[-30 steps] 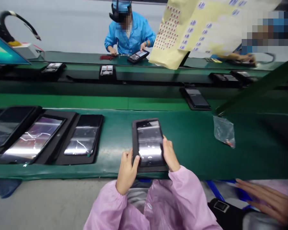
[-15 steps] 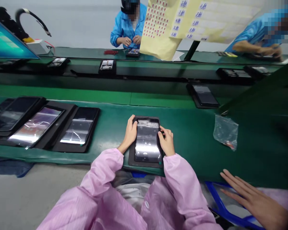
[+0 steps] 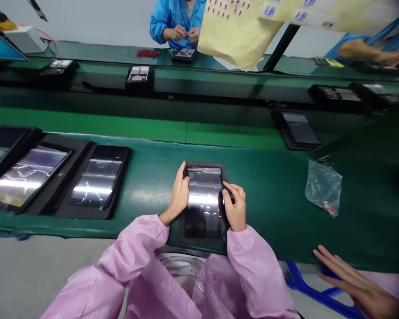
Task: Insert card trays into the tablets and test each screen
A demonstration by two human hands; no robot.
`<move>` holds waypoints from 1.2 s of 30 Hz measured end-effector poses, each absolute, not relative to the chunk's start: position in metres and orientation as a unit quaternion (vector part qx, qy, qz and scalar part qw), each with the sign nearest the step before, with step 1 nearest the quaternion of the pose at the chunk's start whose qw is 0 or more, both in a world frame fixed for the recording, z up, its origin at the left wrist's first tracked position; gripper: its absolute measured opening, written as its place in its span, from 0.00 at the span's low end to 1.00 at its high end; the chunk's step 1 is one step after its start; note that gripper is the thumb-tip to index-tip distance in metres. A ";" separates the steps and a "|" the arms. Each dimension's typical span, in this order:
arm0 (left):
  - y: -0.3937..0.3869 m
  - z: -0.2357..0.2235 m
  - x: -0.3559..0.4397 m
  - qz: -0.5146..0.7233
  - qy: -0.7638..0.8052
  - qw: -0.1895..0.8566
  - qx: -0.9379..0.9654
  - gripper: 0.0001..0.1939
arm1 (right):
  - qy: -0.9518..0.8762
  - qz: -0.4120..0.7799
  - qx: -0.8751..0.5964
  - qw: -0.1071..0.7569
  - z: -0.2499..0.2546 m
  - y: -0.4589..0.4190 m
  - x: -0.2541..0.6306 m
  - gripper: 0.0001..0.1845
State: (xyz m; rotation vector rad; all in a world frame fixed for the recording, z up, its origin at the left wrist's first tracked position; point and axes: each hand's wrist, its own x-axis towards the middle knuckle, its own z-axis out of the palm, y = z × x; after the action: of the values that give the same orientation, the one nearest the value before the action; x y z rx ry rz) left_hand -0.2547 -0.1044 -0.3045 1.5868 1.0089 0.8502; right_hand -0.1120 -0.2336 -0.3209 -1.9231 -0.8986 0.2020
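While we lean over the green table, our left hand and right hand bracket a glossy black panel lying in a black tray at lower centre of the frame. The fingers curl at its long edges; whether they grip it or only rest there, we cannot tell. Glare hides any work done on its face. More panels in trays lie at left of the frame, none visibly different from ours. A clear plastic bag sits at right, another person's hand spreads at lower right, and a co-worker in a blue smock works across the table, upper centre.
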 end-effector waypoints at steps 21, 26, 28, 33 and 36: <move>-0.042 -0.301 -0.261 0.255 0.286 0.319 0.867 0.17 | -0.775 -0.026 -0.595 0.210 -0.277 -0.255 -0.087 0.20; -0.042 -0.302 -0.261 0.251 0.291 0.322 0.865 0.17 | -0.758 -0.061 -0.624 0.181 -0.274 -0.229 -0.079 0.23; -0.042 -0.302 -0.261 0.248 0.295 0.322 0.865 0.16 | -0.739 -0.076 -0.645 0.178 -0.275 -0.219 -0.074 0.23; -0.043 -0.300 -0.261 0.242 0.295 0.324 0.865 0.16 | -0.722 -0.094 -0.665 0.169 -0.282 -0.200 -0.064 0.22; -0.043 -0.299 -0.261 0.245 0.294 0.324 0.865 0.16 | -0.713 -0.085 -0.678 0.154 -0.283 -0.196 -0.062 0.24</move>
State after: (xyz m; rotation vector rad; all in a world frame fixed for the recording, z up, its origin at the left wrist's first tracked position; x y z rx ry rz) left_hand -0.2606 -0.0430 -0.2990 2.2703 0.7710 0.6431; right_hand -0.0615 -0.1962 -0.2827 -1.9445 -2.0447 -0.2448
